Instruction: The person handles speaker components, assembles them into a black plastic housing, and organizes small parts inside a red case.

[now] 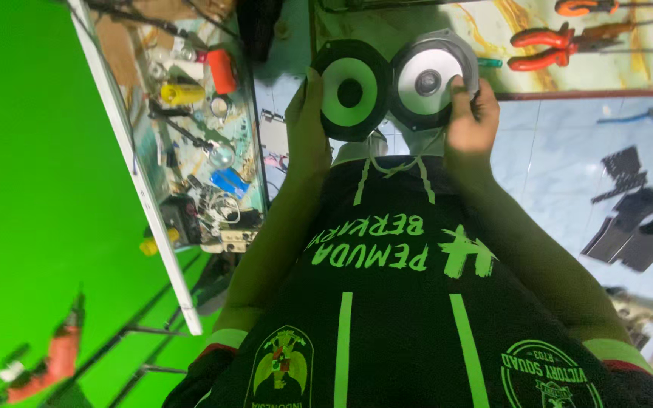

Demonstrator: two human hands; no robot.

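Observation:
Both my arms reach forward over my black shirt with green stripes. My left hand (304, 125) grips the left edge of a round black speaker (350, 91) with a pale green cone. My right hand (471, 113) holds a second round speaker (426, 79), which has a grey-white cone and a metal rim; my thumb lies on its face. The two speakers are side by side and their rims touch, both faces turned towards me.
On the left a glass-topped shelf (134, 174) carries clutter: a yellow cylinder (181, 93), a red one (222, 70), cables, blue parts. Red-handled pliers (549, 47) lie on a marbled surface at top right. Black flat pieces (636, 223) lie on the tiled floor. An orange tool (58, 355) is at bottom left.

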